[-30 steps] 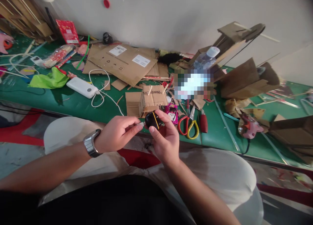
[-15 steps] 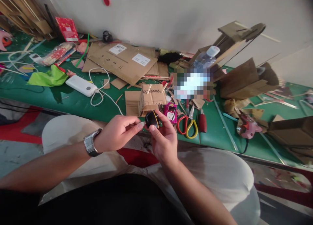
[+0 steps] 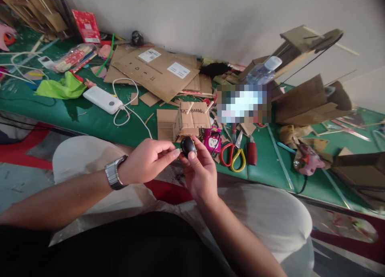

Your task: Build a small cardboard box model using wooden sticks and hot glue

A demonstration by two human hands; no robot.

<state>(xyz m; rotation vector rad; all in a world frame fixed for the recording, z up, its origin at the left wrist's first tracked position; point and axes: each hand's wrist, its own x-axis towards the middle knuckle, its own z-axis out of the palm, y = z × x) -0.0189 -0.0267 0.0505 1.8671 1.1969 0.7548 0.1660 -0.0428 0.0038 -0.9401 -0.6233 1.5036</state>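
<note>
Over my lap, near the bench edge, my right hand [image 3: 200,168] has its thumb and fingers closed around a small rounded black case with a yellow line [image 3: 188,145]. My left hand [image 3: 150,158], with a metal-band watch [image 3: 113,174] on the wrist, is pinched at the left side of this case. Whatever lies between its fingertips is too small to make out. Just beyond both hands are a cardboard box with sticks in its top [image 3: 192,118] and a magenta socket block [image 3: 212,139].
Scissors with red and yellow handles [image 3: 233,154] and a red-handled tool [image 3: 252,151] lie right of my hands. Farther right is a pink glue gun [image 3: 308,158]. A white power bank [image 3: 102,99] with cable and flat cardboard [image 3: 156,74] lie left and behind. A plastic bottle [image 3: 263,71] stands behind.
The black case has turned in my right hand, so more of its smooth face shows and the yellow line less. Both hands stay close together; the view has shifted slightly.
</note>
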